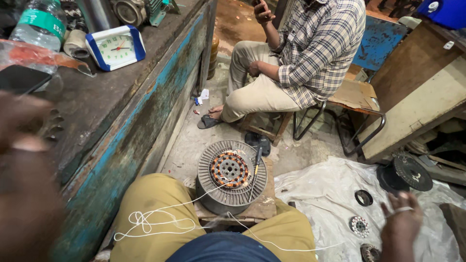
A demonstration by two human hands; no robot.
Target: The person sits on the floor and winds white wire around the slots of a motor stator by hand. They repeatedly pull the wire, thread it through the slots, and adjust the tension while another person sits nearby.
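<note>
Motor winding (229, 169) is propped on a wooden block (259, 207) between the knees; white cord (160, 221) trails toward the right hand (401, 224), its grip apart; the left hand (22, 160) is blurred, grip untellable.

A: Views?
B: One only, head-worn. It looks steeply down over the wearer's lap to the floor (204, 136) ahead.

A: How near?
B: Close. The left hand (24, 179) fills the lower left edge, blurred; the right hand (400, 221) sits low right. The round motor stator (231, 175) lies just past the knees, mid-frame.

A: Farther out?
B: Wide lens. The desk (116, 97) runs up the left side, and a seated person (296, 58) faces in at top, head cut off by the frame
</note>
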